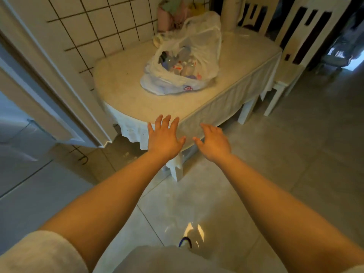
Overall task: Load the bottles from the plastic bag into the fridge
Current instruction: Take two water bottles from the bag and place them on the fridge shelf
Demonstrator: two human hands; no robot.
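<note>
step: reaching toward the plastic bag (183,62), nothing picked up yet, task at the very start by the look of it
left hand (164,137): hanging over the near edge of the counter (126,89), fingers spread straight, holding nothing
right hand (213,141): hovering just beside the left, fingers loosely curved, also holding nothing, not touching anything
hands: side by side with a small gap between the thumbs, both well short of the bag
bag: sitting toward the far side of the counter, mouth gaping open toward the camera, handles flopping up at the back
bottles (182,65): lying jumbled inside the bag, clear plastic with coloured labels, count not readable
fridge: not clearly showing; pale door-like panel (45,91) standing open at left, cannot tell if it belongs to the fridge
doing it well: steadying the bag rim with one hand, pulling a bottle by the body with the other; or gripping both handles and carrying the whole bag closer
risk: thin film likely sagging or snagging, loose bottles rolling off the counter edge
around: chairs (295,42) standing at the far right, soft pink items (169,16) against the tiled wall (88,22) behind the bag
in the way: nothing lying between hands and bag on the counter top
</note>
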